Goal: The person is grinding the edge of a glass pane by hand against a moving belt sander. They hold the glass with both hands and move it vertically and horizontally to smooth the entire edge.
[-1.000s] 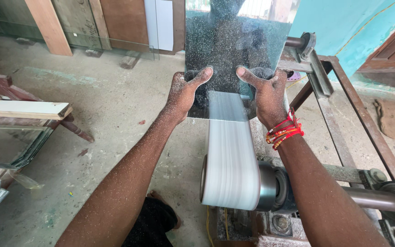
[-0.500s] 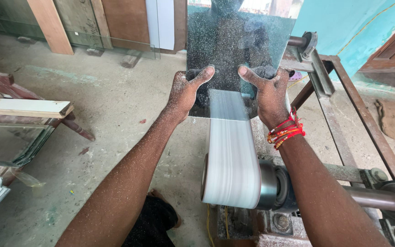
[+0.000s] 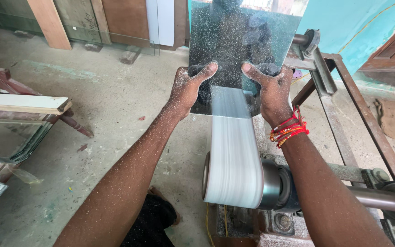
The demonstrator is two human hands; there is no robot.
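While the white sanding belt (image 3: 234, 155) ran beneath, the left hand (image 3: 189, 87) and right hand (image 3: 273, 89) clamped the dusty glass pane (image 3: 241, 50) by its side edges, lower edge on the belt; even, level pressure looked best.

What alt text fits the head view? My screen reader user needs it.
Two dust-speckled hands, left hand and right hand, hold a glass pane upright, its lower edge on a white sanding belt of a metal-framed machine over a concrete floor.
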